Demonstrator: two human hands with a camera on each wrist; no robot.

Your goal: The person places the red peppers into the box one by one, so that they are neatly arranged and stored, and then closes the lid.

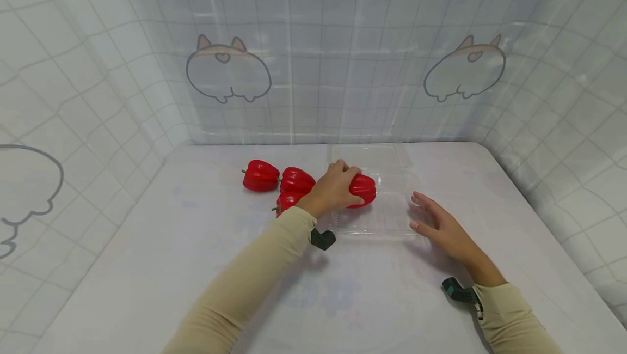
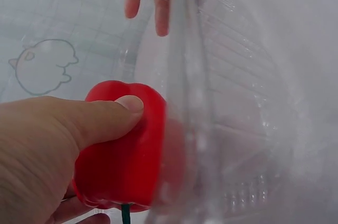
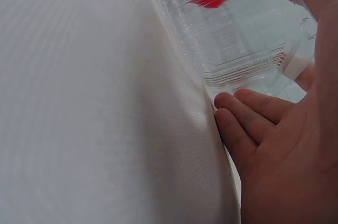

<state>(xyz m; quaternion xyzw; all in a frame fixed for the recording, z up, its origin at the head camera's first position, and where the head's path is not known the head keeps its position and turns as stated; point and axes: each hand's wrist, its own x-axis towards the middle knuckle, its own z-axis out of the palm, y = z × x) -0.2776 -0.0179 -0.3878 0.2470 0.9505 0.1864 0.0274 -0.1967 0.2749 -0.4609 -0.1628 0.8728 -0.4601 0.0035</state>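
Nearest, a left beige fabric sleeve [image 1: 250, 280] and a right beige fabric sleeve [image 1: 514, 318] reach in over a white table [image 1: 147, 245] printed with faint bluish marks. At each wrist sits 1 small, dark, bent device, the left device [image 1: 323, 240] and the right device [image 1: 458, 291].

The person's right hand [image 1: 444, 232] is held with its fingers extended, gripping nothing, beside the right wall of a clear, rectangular, ridged plastic container [image 1: 387, 215]; whether the fingertips touch that wall cannot be told. The left hand [image 1: 334, 189] grips a glossy red bell pepper [image 1: 363, 193], its fingers curled around it and its thumb pressed to the side. This pepper is at the container's left part, and in the left wrist view part of it shows through the plastic, its green stem pointing down the frame. Whether it rests on the container's floor cannot be told.

Left of the container, 3 more red bell peppers lie close together on the table: the front pepper [image 1: 287, 201], partly hidden by the left arm, the middle pepper [image 1: 297, 180] and the far-left pepper [image 1: 261, 176].

Farther back lies the container's flat, clear lid [image 1: 367, 156]. Beyond rises white, grid-patterned sheeting [image 1: 338, 65], printed with 2 grey-outlined cartoon animal rumps.
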